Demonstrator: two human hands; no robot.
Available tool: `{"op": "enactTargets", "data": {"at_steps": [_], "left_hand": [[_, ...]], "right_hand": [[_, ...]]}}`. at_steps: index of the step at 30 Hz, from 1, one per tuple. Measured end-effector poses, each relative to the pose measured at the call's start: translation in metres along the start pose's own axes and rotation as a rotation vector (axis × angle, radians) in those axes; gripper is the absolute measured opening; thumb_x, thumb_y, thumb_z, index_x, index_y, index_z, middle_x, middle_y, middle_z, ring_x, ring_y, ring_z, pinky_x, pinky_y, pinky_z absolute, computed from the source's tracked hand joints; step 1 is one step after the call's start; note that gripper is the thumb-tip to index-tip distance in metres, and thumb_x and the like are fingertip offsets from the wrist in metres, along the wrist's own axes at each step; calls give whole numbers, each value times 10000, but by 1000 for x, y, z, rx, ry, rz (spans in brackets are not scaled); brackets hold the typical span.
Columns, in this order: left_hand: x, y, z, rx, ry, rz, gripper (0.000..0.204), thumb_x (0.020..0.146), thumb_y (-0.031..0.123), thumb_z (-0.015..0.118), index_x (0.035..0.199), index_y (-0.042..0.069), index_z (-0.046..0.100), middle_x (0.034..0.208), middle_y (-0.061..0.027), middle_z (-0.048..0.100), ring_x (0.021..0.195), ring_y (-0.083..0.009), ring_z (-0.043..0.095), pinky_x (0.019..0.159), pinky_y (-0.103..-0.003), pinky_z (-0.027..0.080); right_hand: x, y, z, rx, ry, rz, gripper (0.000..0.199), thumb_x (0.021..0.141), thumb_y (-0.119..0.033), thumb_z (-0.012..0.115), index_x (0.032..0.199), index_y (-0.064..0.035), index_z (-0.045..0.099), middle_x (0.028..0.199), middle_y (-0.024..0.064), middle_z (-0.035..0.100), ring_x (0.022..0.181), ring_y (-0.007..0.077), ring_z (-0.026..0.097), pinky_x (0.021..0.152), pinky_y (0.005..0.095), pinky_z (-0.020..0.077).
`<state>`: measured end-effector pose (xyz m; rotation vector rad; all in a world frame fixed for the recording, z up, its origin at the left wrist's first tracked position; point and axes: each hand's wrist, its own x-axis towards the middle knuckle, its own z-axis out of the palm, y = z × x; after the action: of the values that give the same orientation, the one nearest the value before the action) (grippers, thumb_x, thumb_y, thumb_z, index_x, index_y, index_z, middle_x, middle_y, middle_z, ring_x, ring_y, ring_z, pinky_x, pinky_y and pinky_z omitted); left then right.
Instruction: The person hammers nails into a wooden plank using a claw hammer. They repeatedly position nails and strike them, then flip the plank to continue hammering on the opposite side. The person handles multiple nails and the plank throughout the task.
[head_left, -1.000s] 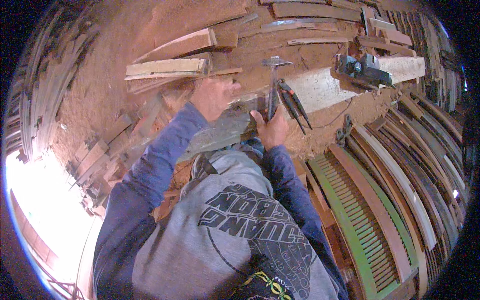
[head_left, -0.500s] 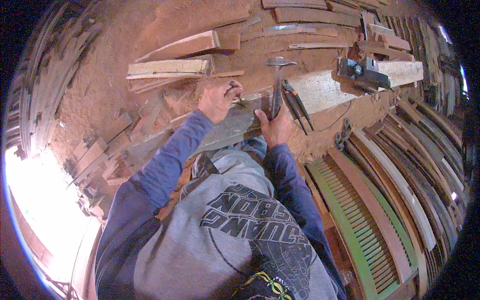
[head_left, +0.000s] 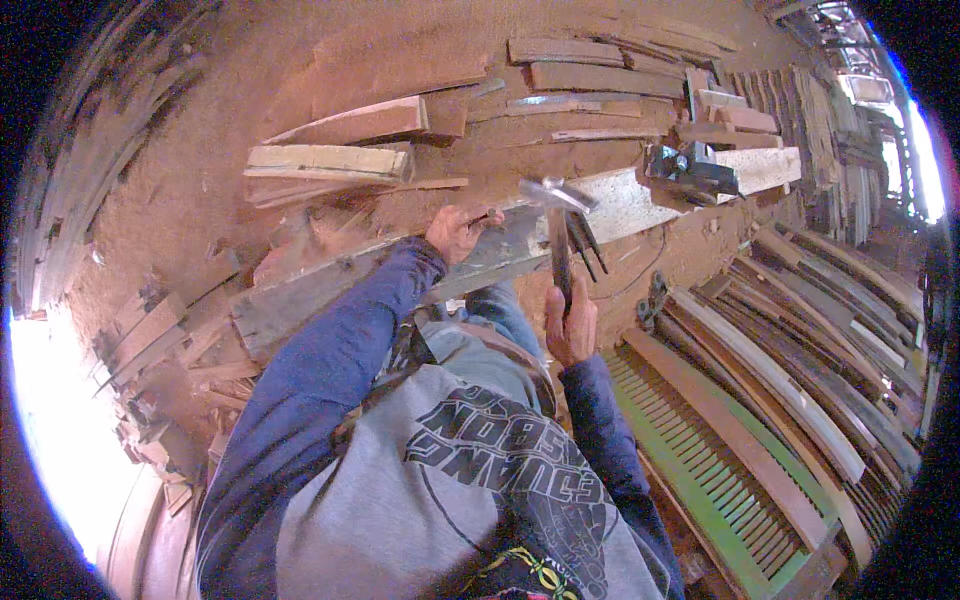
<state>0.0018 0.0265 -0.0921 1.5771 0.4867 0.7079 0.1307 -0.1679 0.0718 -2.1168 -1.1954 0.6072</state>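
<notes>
Both arms, in blue sleeves, reach forward from the lower edge. The left hand [head_left: 458, 232] lies knuckles up at the end of a nearly straight arm, fingers curled downward. The right hand [head_left: 570, 325] is closed in a fist, thumb side up, its forearm bent close to the chest.

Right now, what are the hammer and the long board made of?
The hammer: its head looks like metal, grey with a bright glint; the handle in the right hand is dark, material unclear. The long board under the left hand looks like rough, unpainted wood, pale, weathered and dusty.
</notes>
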Motion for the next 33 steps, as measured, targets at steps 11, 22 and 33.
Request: {"op": "enactTargets", "data": {"at_steps": [11,22,33], "left_hand": [[-6,7,3,480,6,-115,171,909,210,628,1015,116,722,954,-104,723,862,-280,693,775,-402,554],[-3,15,1,491,-31,-121,241,926,306,569,1050,163,717,927,-156,713,804,-373,667,754,-442,542],[2,23,1,600,-65,-150,202,928,261,562,1061,182,692,872,-187,686,803,-372,662,706,-491,517]], "right_hand": [[-23,-68,-24,221,387,-180,411,948,-374,544,1132,-8,514,681,93,565,548,204,552,501,366,455],[-12,-92,-54,-1,258,-159,353,977,-348,501,1066,-11,562,786,201,658,646,340,652,543,459,476],[-11,-83,-47,123,327,-167,346,983,-296,490,1089,32,508,747,271,599,609,471,577,524,508,431]]}}
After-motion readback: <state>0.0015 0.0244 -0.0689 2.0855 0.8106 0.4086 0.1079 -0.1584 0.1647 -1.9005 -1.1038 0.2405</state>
